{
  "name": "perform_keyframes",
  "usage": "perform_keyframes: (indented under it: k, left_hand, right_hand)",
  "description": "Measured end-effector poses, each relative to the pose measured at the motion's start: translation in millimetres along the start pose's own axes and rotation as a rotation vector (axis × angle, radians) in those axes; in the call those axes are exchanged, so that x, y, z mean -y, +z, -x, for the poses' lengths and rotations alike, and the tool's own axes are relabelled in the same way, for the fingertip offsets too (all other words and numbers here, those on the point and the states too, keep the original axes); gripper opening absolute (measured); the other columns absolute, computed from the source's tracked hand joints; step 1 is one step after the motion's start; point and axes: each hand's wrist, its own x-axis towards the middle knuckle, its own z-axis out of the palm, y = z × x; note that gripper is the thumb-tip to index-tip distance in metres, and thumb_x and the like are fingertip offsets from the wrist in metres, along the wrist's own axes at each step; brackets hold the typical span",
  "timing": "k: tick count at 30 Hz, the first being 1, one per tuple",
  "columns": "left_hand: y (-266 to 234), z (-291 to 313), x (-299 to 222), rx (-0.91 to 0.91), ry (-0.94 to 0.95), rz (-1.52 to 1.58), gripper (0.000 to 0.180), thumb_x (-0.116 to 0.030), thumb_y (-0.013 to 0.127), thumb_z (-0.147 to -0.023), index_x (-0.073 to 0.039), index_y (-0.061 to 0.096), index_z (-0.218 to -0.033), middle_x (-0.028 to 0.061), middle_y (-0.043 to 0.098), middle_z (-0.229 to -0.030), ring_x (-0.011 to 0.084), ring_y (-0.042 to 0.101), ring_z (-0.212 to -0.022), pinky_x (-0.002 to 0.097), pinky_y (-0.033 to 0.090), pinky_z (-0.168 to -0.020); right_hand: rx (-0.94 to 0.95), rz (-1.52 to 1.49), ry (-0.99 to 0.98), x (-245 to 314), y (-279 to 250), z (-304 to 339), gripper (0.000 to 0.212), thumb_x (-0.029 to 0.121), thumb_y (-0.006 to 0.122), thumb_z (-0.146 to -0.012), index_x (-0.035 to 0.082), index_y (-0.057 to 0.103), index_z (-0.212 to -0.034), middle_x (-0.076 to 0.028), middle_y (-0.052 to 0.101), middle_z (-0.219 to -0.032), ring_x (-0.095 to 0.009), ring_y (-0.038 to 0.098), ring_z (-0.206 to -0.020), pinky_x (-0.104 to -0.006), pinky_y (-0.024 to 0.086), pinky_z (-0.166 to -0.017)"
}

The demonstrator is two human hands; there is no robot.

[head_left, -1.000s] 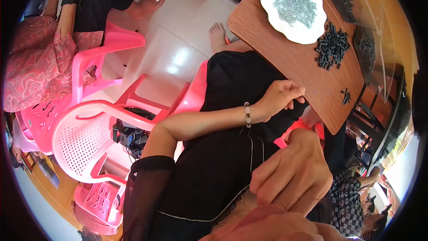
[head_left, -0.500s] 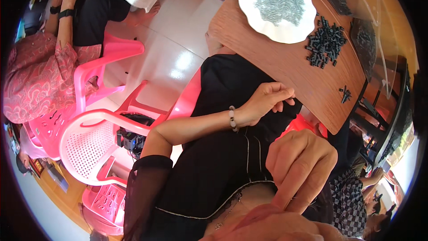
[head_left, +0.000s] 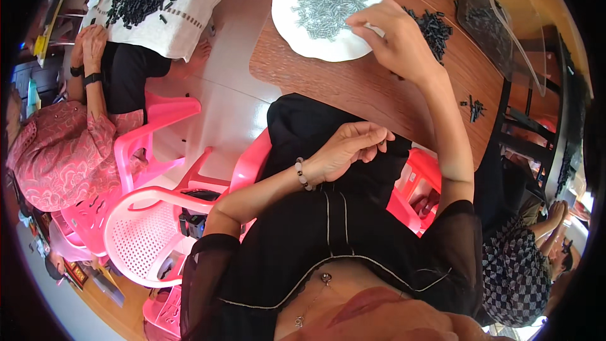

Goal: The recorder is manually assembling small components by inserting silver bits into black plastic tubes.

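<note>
My left hand [head_left: 353, 150] is in front of my body above my lap, thumb and fingertips pressed together. A tiny dark spot shows at the tips, too small to name. My right hand [head_left: 398, 41] reaches over the right rim of a white scalloped plate [head_left: 287, 38], thumb and forefinger stretched out slightly apart, with nothing visible between them. On the plate lies a heap of small clear tube-like pieces [head_left: 331, 9]. Just beyond the right hand is a pile of short black cylindrical pieces [head_left: 437, 36], partly hidden by the hand. A few more black pieces [head_left: 475, 108] lie nearer the table's right edge.
The plate stands on a brown wooden table [head_left: 297, 79]. Clear plastic containers [head_left: 486, 12] with dark pieces are at the back right. At left, a seated person [head_left: 76, 145] has hands by a cloth-covered table [head_left: 189, 31] with black pieces. Pink plastic chairs [head_left: 142, 233] stand at left.
My right hand has moved from close to my face out to the plate on the table. My left hand keeps its pinch, and the whole view has shifted somewhat.
</note>
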Motion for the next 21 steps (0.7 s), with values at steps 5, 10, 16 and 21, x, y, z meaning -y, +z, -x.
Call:
perform_keyframes:
  k: [5, 10, 16, 21]
  left_hand:
    - [2, 16, -8, -0.093, 0.108, -0.044, 0.026, -0.026, 0.056, -0.097, -0.003, 0.064, -0.104, -0.0009, 0.059, -0.08, 0.0052, 0.049, -0.065, 0.0188, 0.037, -0.059]
    - [-13, 35, -3, -0.188, 0.204, -0.009, 0.023, -0.023, 0.057, -0.096, -0.002, 0.063, -0.103, 0.0002, 0.059, -0.081, 0.0059, 0.049, -0.065, 0.0189, 0.039, -0.061]
    - [-20, 51, 0, -0.263, 0.257, 0.055, 0.025, -0.024, 0.055, -0.097, -0.002, 0.064, -0.105, -0.0011, 0.058, -0.081, 0.0043, 0.049, -0.064, 0.0184, 0.039, -0.059]
    - [-21, 50, -11, -0.237, 0.311, 0.09, 0.028, -0.026, 0.055, -0.098, -0.001, 0.064, -0.107, -0.0006, 0.059, -0.082, 0.0047, 0.05, -0.064, 0.0192, 0.04, -0.06]
  right_hand:
    - [0.032, 0.073, -0.082, -6, 23, -23, 0.02, 0.016, 0.068, -0.082, 0.009, 0.069, -0.1, -0.01, 0.066, -0.099, -0.031, 0.054, -0.098, -0.0399, 0.045, -0.086]
    - [0.087, 0.155, -0.087, -1, 51, -36, 0.031, 0.021, 0.071, -0.079, 0.012, 0.068, -0.11, -0.008, 0.062, -0.109, -0.029, 0.05, -0.104, -0.039, 0.043, -0.092]
    - [0.099, 0.168, -0.029, -11, 42, -32, 0.011, 0.01, 0.067, -0.081, 0.009, 0.069, -0.092, -0.008, 0.066, -0.091, -0.029, 0.055, -0.094, -0.039, 0.045, -0.085]
    - [-0.052, 0.147, 0.012, -24, 23, -24, 0.011, 0.007, 0.065, -0.081, 0.008, 0.069, -0.091, -0.008, 0.067, -0.083, -0.029, 0.059, -0.086, -0.0388, 0.048, -0.079]
